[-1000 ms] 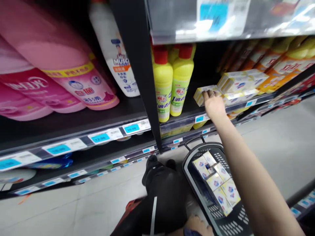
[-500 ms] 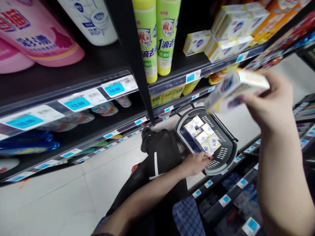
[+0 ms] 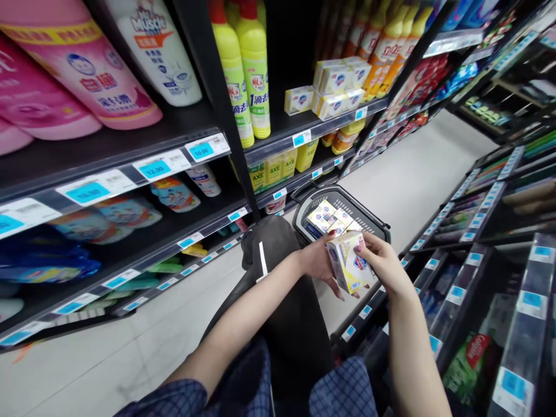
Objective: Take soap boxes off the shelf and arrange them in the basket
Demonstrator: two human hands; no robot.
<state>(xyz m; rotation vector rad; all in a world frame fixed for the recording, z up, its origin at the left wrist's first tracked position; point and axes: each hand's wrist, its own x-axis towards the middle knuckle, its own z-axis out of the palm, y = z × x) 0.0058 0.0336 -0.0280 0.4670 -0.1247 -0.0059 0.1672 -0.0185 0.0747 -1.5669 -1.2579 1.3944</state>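
Observation:
In front of me my right hand (image 3: 386, 263) grips a white-and-yellow soap box (image 3: 353, 263), thumb on its near face. My left hand (image 3: 319, 258) is against the box's left side. Its fingers are spread, with the thumb by the top corner and the fingertips showing below; whether they bear any weight I cannot tell. Behind both hands a dark shopping basket (image 3: 299, 223) stands on the floor, partly hidden by them. Several similar soap boxes (image 3: 324, 214) lie inside it.
On the shelf ahead sit more soap boxes (image 3: 336, 81), next to yellow-green cleaner bottles (image 3: 257, 87). Pink bottles (image 3: 113, 87) fill the upper left shelf. My bent knee (image 3: 278, 249) is left of the basket. Low shelving with price tags (image 3: 456, 292) runs along the right.
My right hand has brought the soap box down and inward from beside the shelf. My left hand has left the basket and come up to meet the box.

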